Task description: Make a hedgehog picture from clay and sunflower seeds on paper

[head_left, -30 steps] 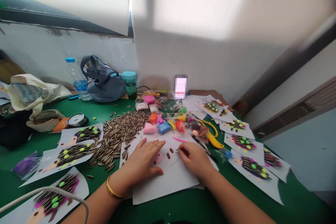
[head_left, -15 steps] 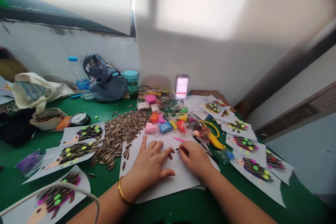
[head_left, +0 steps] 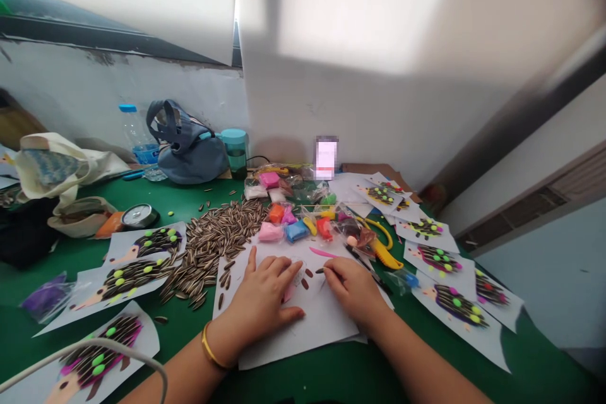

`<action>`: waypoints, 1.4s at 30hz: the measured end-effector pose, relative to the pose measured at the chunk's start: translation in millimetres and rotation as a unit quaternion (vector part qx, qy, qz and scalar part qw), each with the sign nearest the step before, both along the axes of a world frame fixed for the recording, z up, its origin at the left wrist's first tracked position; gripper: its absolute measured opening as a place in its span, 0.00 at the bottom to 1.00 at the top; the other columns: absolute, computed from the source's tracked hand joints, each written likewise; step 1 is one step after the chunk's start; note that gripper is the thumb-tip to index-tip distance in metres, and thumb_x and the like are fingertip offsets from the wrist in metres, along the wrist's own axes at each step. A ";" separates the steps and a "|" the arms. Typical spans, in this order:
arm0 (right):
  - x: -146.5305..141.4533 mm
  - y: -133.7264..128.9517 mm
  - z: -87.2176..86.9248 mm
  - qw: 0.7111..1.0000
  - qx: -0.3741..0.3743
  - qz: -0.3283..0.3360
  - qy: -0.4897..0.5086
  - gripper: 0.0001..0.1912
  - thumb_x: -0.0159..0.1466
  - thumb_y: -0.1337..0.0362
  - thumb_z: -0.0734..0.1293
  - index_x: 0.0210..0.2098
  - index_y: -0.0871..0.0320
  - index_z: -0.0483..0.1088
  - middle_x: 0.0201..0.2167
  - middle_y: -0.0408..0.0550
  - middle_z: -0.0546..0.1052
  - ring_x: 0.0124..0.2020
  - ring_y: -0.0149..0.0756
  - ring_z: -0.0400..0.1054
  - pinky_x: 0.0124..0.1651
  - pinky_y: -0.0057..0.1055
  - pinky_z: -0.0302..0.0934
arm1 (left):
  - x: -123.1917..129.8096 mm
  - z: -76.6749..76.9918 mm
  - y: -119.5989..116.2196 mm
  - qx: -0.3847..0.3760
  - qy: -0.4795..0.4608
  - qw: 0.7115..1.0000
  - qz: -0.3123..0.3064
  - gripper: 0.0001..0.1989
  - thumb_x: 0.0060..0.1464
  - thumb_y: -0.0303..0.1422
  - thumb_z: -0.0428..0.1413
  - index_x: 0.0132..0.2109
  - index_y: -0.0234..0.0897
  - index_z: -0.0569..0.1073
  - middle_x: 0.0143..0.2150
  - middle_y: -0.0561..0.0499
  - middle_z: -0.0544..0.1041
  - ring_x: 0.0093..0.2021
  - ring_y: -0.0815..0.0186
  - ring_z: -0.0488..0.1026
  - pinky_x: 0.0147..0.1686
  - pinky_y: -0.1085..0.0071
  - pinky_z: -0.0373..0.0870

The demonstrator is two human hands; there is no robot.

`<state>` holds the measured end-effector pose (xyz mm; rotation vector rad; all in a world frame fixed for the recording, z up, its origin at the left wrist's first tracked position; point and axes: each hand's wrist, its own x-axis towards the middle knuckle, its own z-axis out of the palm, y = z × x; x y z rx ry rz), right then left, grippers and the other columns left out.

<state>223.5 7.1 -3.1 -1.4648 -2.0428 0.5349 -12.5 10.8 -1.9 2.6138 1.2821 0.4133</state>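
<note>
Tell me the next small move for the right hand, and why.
Probably lower the small dark piece pinched in the right hand onto the paper, near the two brown pieces. Its tip already points toward them from close by, and the left hand lies spread over the sheet, seemingly steadying it.

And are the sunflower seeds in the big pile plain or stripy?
Stripy: the sunflower seeds are dark with pale stripes, best seen in the head view.
</note>
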 end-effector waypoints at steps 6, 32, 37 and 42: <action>-6.3 -6.7 -3.0 0.989 -0.092 0.010 0.115 0.10 0.63 0.67 0.64 0.41 0.53 0.76 0.39 0.45 0.80 0.41 0.38 0.73 0.44 0.32 0.64 | 1.9 -1.0 -2.0 0.006 -0.001 1.000 0.007 0.38 0.50 0.51 0.63 0.64 0.45 0.64 0.58 0.44 0.72 0.59 0.47 0.66 0.66 0.35 0.29; -23.2 -15.9 -10.4 0.999 -0.022 0.032 0.033 0.10 0.56 0.77 0.63 0.33 0.56 0.69 0.32 0.44 0.75 0.35 0.36 0.67 0.39 0.30 0.59 | 2.3 -5.5 -0.3 -0.021 0.011 0.999 0.025 0.43 0.49 0.55 0.61 0.67 0.41 0.61 0.60 0.42 0.71 0.61 0.47 0.64 0.67 0.37 0.28; -24.7 -14.4 -13.1 1.000 -0.005 0.025 0.009 0.09 0.56 0.77 0.64 0.32 0.57 0.69 0.31 0.45 0.74 0.34 0.36 0.67 0.37 0.30 0.58 | 2.6 -5.7 -0.1 -0.026 0.009 0.999 0.029 0.43 0.49 0.55 0.62 0.67 0.41 0.61 0.59 0.42 0.72 0.61 0.47 0.64 0.66 0.37 0.27; -25.6 -14.2 -13.6 1.000 0.006 0.025 -0.001 0.09 0.56 0.77 0.64 0.31 0.57 0.68 0.30 0.45 0.74 0.34 0.37 0.67 0.38 0.31 0.58 | 2.7 -5.1 -0.3 -0.025 0.008 0.999 0.026 0.43 0.49 0.55 0.61 0.67 0.41 0.61 0.59 0.42 0.72 0.61 0.47 0.64 0.66 0.37 0.28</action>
